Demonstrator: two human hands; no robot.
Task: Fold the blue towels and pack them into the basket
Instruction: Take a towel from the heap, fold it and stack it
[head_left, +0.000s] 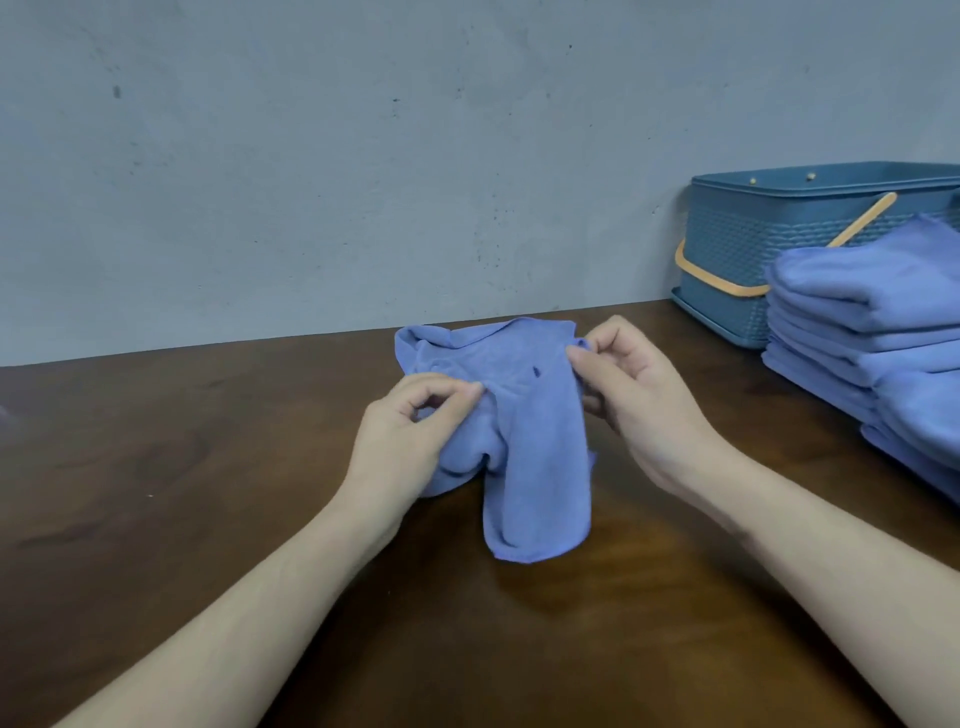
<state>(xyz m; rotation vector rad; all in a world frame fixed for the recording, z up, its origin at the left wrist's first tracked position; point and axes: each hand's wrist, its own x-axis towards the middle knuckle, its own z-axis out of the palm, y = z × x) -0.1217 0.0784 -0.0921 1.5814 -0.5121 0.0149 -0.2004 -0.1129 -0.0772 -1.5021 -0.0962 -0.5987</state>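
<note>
Hands pinch the crumpled towel (524, 441), left hand (410, 431) and right hand (634, 395) gripping opposite edges, probably to spread it flat for folding.

My dark wooden table (208, 467) carries a crumpled blue towel (524, 467), stacked towels (872, 353) (folded) and a basket (737, 249).
</note>
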